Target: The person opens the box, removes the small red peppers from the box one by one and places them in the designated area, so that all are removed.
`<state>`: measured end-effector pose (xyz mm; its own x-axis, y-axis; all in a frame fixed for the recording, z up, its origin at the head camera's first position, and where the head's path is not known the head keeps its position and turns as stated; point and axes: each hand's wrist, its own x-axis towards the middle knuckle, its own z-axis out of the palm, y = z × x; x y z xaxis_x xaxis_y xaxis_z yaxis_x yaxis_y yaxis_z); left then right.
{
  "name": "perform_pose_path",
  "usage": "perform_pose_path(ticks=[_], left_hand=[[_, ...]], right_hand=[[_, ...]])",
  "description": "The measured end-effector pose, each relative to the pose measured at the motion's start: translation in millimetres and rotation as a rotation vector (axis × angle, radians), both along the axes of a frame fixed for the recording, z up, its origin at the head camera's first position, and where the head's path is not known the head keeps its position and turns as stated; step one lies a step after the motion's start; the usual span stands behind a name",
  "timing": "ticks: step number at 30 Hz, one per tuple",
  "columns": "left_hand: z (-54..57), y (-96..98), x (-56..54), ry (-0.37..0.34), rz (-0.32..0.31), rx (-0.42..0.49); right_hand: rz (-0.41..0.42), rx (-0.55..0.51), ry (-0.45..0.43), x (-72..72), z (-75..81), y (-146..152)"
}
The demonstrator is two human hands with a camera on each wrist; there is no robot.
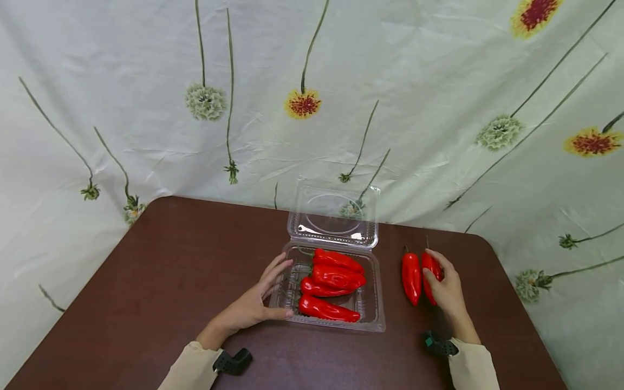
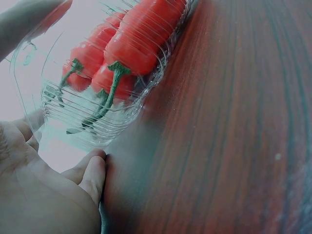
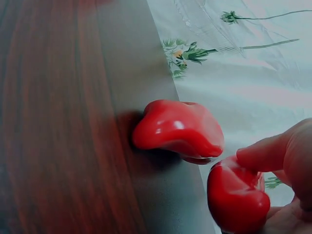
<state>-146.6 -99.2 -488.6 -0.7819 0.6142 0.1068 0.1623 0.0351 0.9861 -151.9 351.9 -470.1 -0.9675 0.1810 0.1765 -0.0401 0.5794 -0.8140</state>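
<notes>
A clear plastic clamshell box (image 1: 374, 281) stands with its lid (image 1: 333, 214) raised at the back. Several red peppers (image 1: 336, 276) lie side by side in its base, green stems toward the left. My left hand (image 1: 248, 307) rests spread at the box's left side, thumb by the front corner and fingers along the side wall. To the right of the box, my right hand (image 1: 447, 287) pinches a red pepper (image 3: 236, 200) between thumb and fingers. Another red pepper (image 1: 411, 277) lies just left of it on the table, stem pointing away.
The dark brown wooden table (image 1: 195, 260) has rounded back corners. A pale cloth (image 1: 414, 108) with printed flowers hangs behind it and at the sides. Black bands with small devices (image 1: 234, 362) sit on both wrists.
</notes>
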Motion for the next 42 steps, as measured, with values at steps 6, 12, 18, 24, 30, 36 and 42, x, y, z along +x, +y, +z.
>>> perform_pose_path(ticks=[6,12,18,24,30,36,42], left_hand=[[-0.2,-0.2,1.2,0.003,0.005,0.005],[0.8,0.0,1.2,-0.002,0.006,-0.004],[-0.7,0.7,0.3,-0.004,0.006,-0.013],[-1.6,0.3,0.4,-0.003,0.01,-0.011],[-1.8,0.2,1.0,-0.002,0.01,-0.007],[-1.0,-0.5,1.7,-0.015,0.01,-0.006],[0.6,-0.7,1.1,-0.013,0.005,-0.002]], right_hand=[[0.016,0.014,0.009,-2.3,-0.8,-0.4],[-0.007,0.028,-0.052,-2.2,-4.0,0.2],[-0.04,0.081,-0.066,-2.3,-5.3,-1.1],[-0.046,0.097,-0.05,-2.8,-6.9,-2.7],[-0.053,0.077,-0.076,-3.6,-9.1,-1.3],[-0.058,0.063,-0.073,-2.8,-8.6,-1.5],[-0.086,0.084,0.012,0.6,-0.7,-3.0]])
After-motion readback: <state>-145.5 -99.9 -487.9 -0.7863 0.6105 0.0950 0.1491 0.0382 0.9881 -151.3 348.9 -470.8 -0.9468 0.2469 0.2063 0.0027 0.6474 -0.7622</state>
